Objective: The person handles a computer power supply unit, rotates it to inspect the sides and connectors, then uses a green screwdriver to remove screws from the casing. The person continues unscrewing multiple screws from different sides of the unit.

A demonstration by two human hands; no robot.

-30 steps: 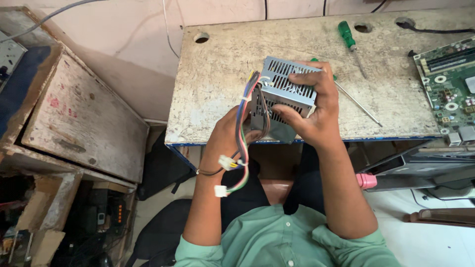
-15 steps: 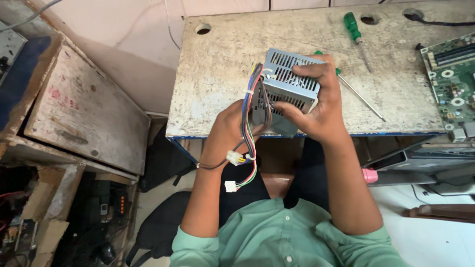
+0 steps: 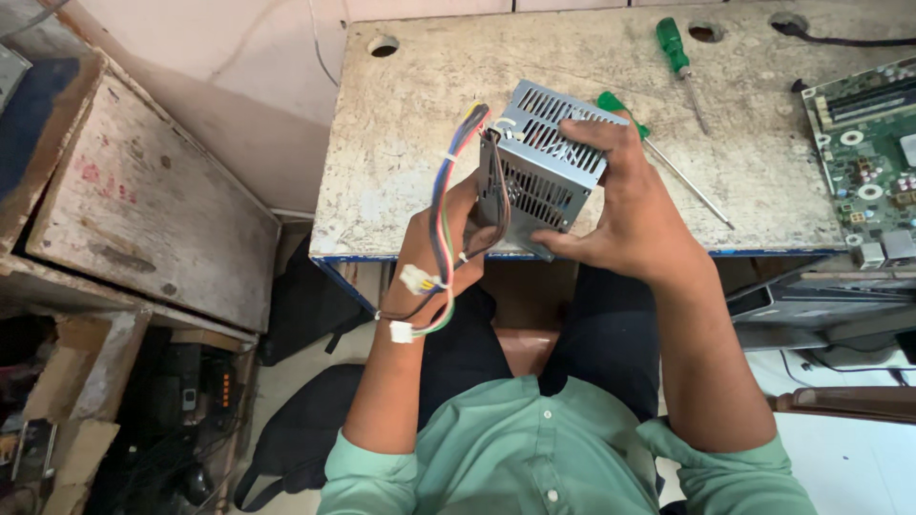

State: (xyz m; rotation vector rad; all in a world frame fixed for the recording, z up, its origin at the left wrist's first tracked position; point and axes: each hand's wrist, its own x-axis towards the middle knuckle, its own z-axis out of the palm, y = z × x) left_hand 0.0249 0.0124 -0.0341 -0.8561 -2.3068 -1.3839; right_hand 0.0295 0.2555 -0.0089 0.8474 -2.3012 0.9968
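Note:
Both hands hold a grey vented metal power supply box (image 3: 541, 164) above the front edge of a worn worktable (image 3: 429, 124). My right hand (image 3: 625, 205) wraps over its top and right side. My left hand (image 3: 441, 238) supports its left underside. A bundle of coloured wires (image 3: 442, 215) leaves the box's left end, drapes over my left wrist and ends in white plug connectors (image 3: 403, 329).
A green-handled screwdriver (image 3: 679, 62) lies at the table's back; a second green-handled tool (image 3: 668, 157) lies partly behind the box. A green circuit board (image 3: 868, 153) sits at the right edge. An old wooden box (image 3: 143, 200) stands left. A dark bag (image 3: 296, 429) lies on the floor.
The view has drifted slightly. The box stays in both hands over the table's front edge, with the wires still hanging over my left wrist.

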